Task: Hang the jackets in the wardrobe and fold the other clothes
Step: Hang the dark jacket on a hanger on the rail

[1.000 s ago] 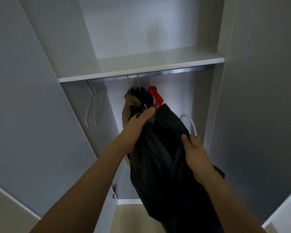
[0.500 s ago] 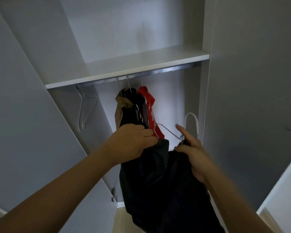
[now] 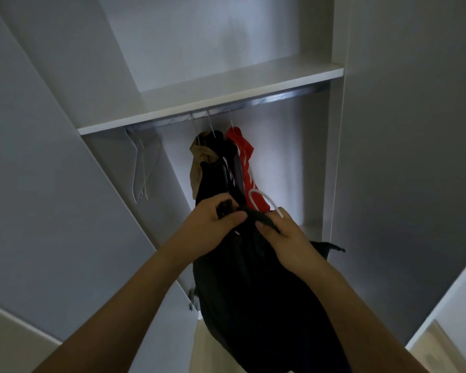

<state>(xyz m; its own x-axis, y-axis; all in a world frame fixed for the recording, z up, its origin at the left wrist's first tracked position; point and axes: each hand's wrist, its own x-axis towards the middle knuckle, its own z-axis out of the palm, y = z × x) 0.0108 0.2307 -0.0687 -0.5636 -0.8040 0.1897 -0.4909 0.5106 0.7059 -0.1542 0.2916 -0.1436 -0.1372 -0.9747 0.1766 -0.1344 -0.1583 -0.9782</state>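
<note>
1. The left hand point(image 3: 215, 219) gripped the collar end of a dark, limp fabric jacket point(image 3: 253, 286), fingers curled round a bunched fold. The right hand point(image 3: 283, 232) pinched the neighbouring fold, thumb over cloth, just beside the left grip.
2. A thin white wire hanger point(image 3: 264, 201) rose out of the right grip; its hook curved up and leftward. Whether the hanger shoulders sat fully inside the jacket could not be told.
3. The jacket hung straight down from both grips, long axis vertical, its bulk below and between the forearms.
4. Key relation: the metal wardrobe rail point(image 3: 253, 102) lay above and beyond both grips, running left to right under the white shelf point(image 3: 226, 90). Free rail stood up and right of the right grip, so the right hand was judged nearer.
5. Up and left of the grips hung a tan garment point(image 3: 199, 162), a dark garment point(image 3: 221, 157) and a red garment point(image 3: 242, 154).
6. An empty pale hanger point(image 3: 140, 168) hung far left.
7. The red garment bore white marks, unreadable; no other writing seen.
</note>
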